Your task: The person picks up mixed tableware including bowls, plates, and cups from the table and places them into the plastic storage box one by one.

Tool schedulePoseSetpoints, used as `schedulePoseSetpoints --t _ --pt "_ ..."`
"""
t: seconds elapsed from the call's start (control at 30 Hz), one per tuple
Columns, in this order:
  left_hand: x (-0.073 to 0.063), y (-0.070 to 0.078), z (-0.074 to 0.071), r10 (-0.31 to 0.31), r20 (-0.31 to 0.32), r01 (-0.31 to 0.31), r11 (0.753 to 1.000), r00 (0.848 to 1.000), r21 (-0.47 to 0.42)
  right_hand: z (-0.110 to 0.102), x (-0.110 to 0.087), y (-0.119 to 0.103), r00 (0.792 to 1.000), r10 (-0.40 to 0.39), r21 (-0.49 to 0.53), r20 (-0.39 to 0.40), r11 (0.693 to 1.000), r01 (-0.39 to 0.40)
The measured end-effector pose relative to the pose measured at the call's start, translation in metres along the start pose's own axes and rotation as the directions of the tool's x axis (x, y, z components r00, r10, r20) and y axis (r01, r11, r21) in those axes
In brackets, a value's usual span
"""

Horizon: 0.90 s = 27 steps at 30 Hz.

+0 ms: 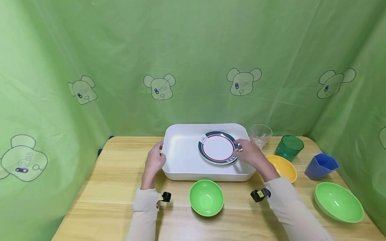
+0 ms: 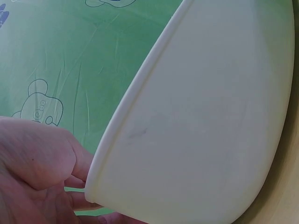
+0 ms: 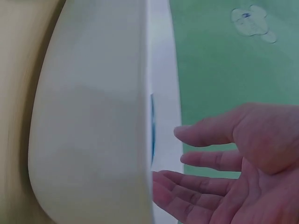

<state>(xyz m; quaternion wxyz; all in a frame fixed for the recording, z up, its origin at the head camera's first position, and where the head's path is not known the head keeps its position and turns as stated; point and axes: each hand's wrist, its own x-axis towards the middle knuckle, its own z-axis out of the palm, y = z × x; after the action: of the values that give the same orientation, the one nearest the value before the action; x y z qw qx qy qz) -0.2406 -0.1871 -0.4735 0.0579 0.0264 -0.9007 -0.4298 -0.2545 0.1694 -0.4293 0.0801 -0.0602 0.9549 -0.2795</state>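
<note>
A wide white tub (image 1: 181,147) stands at the back of the wooden table. My left hand (image 1: 155,159) holds its left side; in the left wrist view the thumb is at the rim and the fingers lie along the outside of the wall. Inside the tub, to the right, lies a round white plate (image 1: 217,149) with a dark green rim and a red ring. Over the plate's right edge is my right hand (image 1: 251,152). Its fingers (image 3: 212,158) are spread and relaxed in the right wrist view, with nothing between them, just above the tub's wall.
A green bowl (image 1: 206,198) sits in front of the tub. Right of it stand a clear cup (image 1: 261,132), a green cup (image 1: 288,148), a yellow dish (image 1: 283,167), a blue cup (image 1: 321,166) and a larger green bowl (image 1: 339,202). A green curtain (image 1: 199,107) encloses the table.
</note>
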Motion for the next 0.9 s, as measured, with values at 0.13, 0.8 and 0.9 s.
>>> schedulePoseSetpoints --t 0.13,0.8,0.9 --pt "0.002 -0.001 0.001 -0.003 0.009 0.003 1.0 1.0 0.004 0.0 -0.011 -0.005 0.997 -0.065 0.022 -0.039 0.998 0.066" --pt "0.001 -0.001 0.0 -0.006 0.015 0.006 1.0 1.0 0.006 0.007 -0.065 -0.007 0.979 -0.139 0.076 -0.149 0.986 0.152" --pt "0.001 -0.001 0.0 -0.005 0.016 0.005 1.0 1.0 0.011 0.011 -0.072 -0.006 0.974 -0.156 0.093 -0.161 0.981 0.173"
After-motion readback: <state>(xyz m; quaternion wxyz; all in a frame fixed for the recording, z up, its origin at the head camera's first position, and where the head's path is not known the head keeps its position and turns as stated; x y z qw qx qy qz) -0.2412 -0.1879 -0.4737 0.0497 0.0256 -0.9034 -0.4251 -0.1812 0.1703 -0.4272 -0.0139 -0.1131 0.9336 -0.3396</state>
